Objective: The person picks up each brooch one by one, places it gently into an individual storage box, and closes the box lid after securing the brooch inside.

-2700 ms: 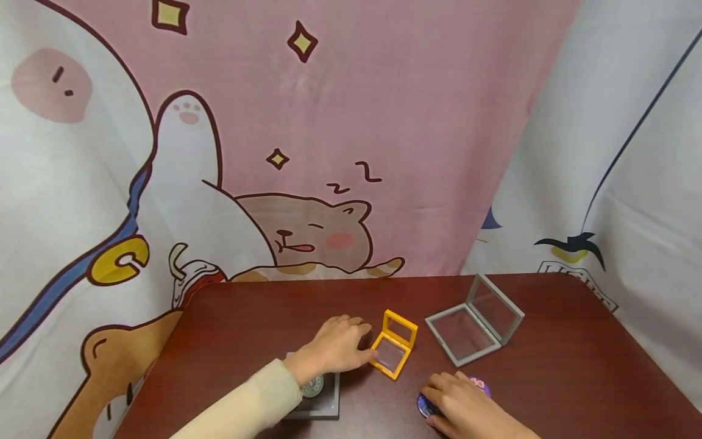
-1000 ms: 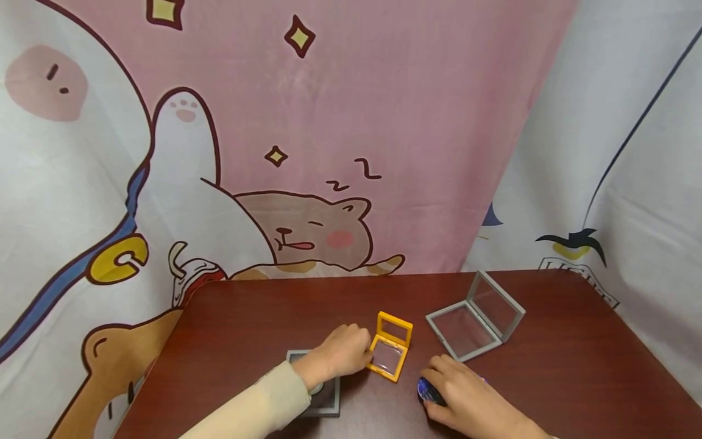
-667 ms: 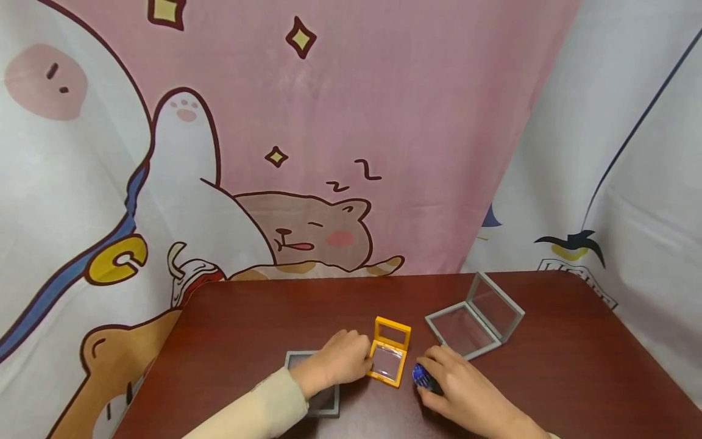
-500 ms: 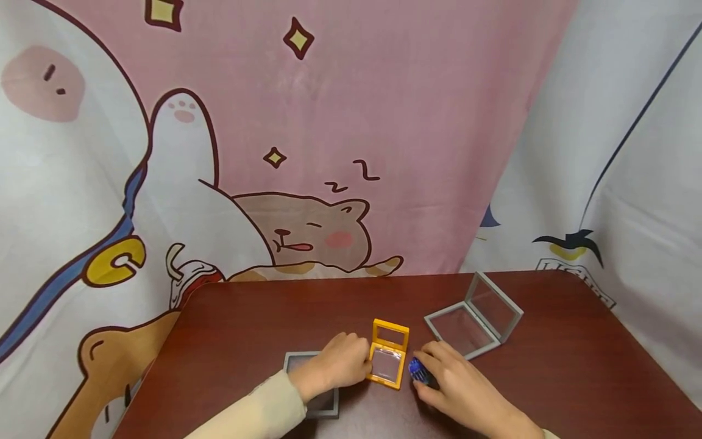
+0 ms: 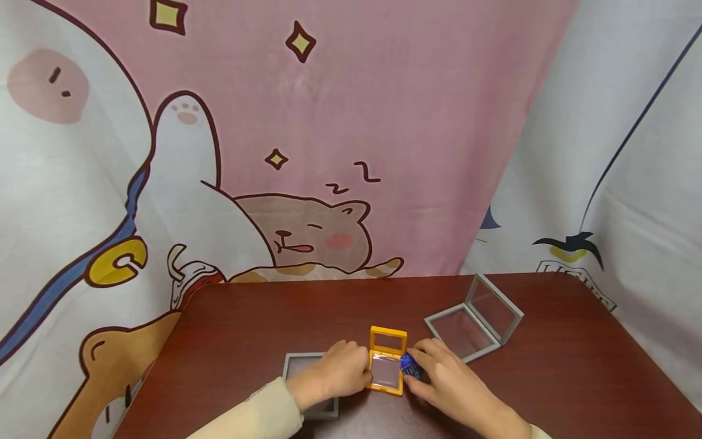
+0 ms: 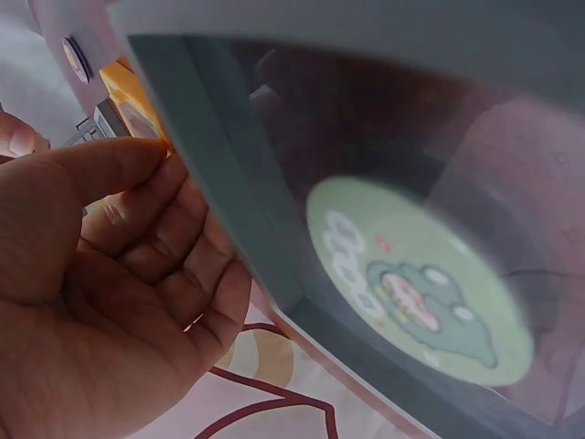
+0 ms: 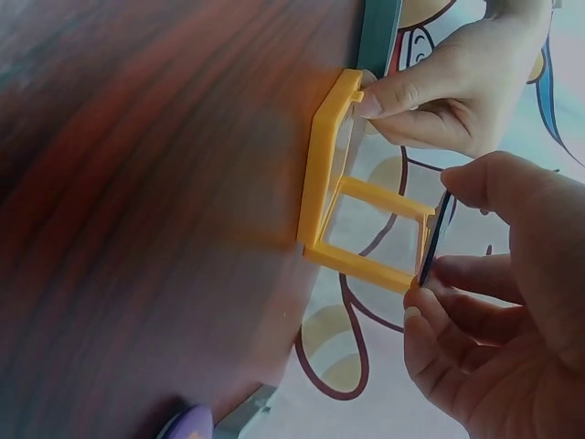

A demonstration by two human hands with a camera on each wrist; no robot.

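A small yellow hinged display case [image 5: 386,372] stands open on the table, its lid raised at the back and clear film across its base. My left hand [image 5: 344,366] grips the case's left edge, thumb on the rim in the right wrist view. My right hand [image 5: 452,381] pinches a round blue badge [image 5: 409,366] between thumb and fingers, over the case's right edge. From the right wrist, the badge [image 7: 438,240] appears edge-on near the raised yellow lid. Whether it touches the case I cannot tell.
Under my left forearm lies a closed grey display case [image 5: 296,361], holding a green badge [image 6: 420,283] with a frog picture. A larger grey case [image 5: 466,332] stands open at the back right. A purple badge [image 7: 190,422] lies on the table [image 5: 263,311], hidden from the head view.
My left hand has taken hold of the yellow case, which has shifted slightly left and nearer. My right hand has picked up the blue badge and moved it left to the case.
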